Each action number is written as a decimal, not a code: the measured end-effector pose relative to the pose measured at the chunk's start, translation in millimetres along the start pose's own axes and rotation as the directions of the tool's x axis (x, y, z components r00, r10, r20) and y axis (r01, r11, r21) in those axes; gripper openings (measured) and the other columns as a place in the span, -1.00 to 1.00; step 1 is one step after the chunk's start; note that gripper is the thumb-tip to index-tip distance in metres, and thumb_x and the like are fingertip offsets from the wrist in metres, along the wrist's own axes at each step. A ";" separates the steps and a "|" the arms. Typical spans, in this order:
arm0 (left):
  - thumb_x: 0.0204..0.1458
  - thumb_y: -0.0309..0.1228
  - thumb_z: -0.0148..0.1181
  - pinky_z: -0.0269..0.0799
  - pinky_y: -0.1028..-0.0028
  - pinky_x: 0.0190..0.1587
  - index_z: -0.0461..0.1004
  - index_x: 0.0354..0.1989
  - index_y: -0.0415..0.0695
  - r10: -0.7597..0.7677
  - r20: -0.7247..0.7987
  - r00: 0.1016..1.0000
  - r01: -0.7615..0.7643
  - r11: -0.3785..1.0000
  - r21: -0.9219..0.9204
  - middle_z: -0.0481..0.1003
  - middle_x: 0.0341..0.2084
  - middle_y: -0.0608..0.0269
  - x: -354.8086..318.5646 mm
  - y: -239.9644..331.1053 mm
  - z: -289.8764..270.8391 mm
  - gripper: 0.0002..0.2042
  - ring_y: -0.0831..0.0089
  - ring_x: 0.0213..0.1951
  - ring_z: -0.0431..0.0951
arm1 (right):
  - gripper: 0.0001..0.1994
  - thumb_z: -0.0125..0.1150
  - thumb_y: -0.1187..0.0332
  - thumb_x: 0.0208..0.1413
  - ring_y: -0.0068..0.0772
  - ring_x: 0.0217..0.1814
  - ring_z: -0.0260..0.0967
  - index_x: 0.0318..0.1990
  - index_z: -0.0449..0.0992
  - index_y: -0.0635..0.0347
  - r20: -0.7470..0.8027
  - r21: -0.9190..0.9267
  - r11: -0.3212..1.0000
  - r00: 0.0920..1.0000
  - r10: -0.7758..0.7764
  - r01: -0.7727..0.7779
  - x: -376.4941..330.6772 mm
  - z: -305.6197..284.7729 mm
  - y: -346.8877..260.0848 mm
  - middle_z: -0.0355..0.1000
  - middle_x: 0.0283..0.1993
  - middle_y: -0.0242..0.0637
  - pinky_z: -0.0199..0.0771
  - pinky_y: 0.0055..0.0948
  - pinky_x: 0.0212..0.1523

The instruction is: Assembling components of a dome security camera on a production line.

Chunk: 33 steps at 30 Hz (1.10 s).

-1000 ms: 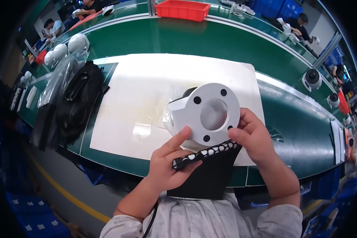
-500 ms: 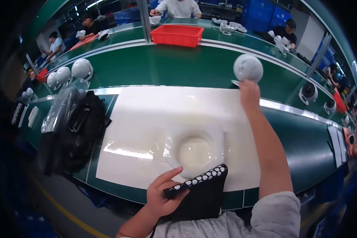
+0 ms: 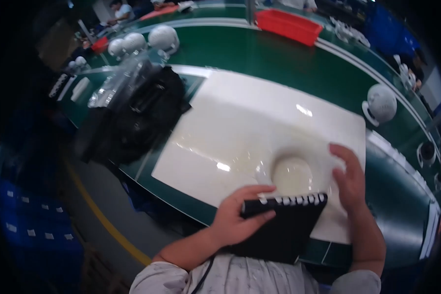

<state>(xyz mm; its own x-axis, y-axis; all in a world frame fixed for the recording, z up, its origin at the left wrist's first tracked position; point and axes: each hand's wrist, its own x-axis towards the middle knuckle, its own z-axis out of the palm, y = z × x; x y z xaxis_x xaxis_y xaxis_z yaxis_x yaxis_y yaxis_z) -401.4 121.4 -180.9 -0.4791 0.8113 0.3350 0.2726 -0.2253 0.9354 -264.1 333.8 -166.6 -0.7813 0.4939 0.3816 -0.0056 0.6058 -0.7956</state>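
My left hand [image 3: 237,218] grips one end of a flat black holder [image 3: 284,232], thumb on the near side and fingers on the far side. A row of white round pieces [image 3: 299,200] runs along its top edge. My right hand [image 3: 350,179] is empty, fingers apart, above the right part of a white sheet [image 3: 230,117]. Between the hands lies a round hollow fixture [image 3: 292,174] with shiny clear film around it; the black holder hides its near side. Beyond my right hand, a white ball-shaped device on a stand [image 3: 381,104] rests on the green belt [image 3: 220,51].
Black bags [image 3: 137,112] and clear plastic bags [image 3: 115,81] lie left of the sheet. Several white ball-shaped devices [image 3: 162,38] stand behind them. A red bin [image 3: 288,27] sits across the belt, and a darker-fronted device [image 3: 425,153] stands at the far right.
My right hand has let go of the white ball-shaped device on the belt and come back over the sheet. My left hand keeps the black holder. The view has turned left.
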 end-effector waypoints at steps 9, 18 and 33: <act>-0.19 -0.63 0.11 0.26 0.63 -0.23 0.35 -0.21 -0.30 -0.143 0.037 0.989 0.146 0.985 -0.096 0.40 -0.30 0.20 7.4 2.5 1.3 -0.71 0.57 -0.28 0.39 | -0.61 0.23 0.29 -0.25 -0.25 -0.18 0.28 -0.19 0.36 0.19 0.218 -0.278 0.871 0.910 -0.353 0.405 -9.5 32.1 -70.1 0.35 -0.21 -0.25 0.22 -0.36 -0.22; -0.13 -0.52 0.11 0.23 0.59 -0.13 0.33 -0.27 -0.29 -0.155 -0.086 0.984 0.107 0.907 -0.408 0.38 -0.26 0.12 3.3 0.9 3.1 -0.78 0.49 -0.17 0.35 | -0.79 0.22 0.39 -0.26 -0.30 -0.42 0.27 -0.37 0.44 0.17 0.200 -0.179 0.950 0.955 -0.218 0.254 -7.0 37.4 -51.6 0.36 -0.46 -0.30 0.23 -0.44 -0.38; -0.13 -0.57 0.08 0.24 0.62 -0.28 0.34 -0.37 -0.30 -0.018 -0.195 0.981 -0.002 0.995 -0.102 0.37 -0.43 0.19 -5.7 -26.1 -13.2 -0.87 0.52 -0.37 0.36 | -0.80 0.12 0.25 -0.12 -0.35 -0.37 0.27 -0.35 0.39 0.11 0.169 -0.209 0.895 0.916 -0.365 0.395 -6.9 55.0 -45.7 0.31 -0.45 -0.39 0.22 -0.39 -0.36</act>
<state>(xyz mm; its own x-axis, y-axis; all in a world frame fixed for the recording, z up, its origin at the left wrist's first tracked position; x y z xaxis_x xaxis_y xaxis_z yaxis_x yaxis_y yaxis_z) -416.8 115.5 -205.7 -0.6373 0.6947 0.3336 0.1866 -0.2809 0.9414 -292.8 268.4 -158.8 -0.8186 0.1263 0.5603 -0.1830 0.8673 -0.4630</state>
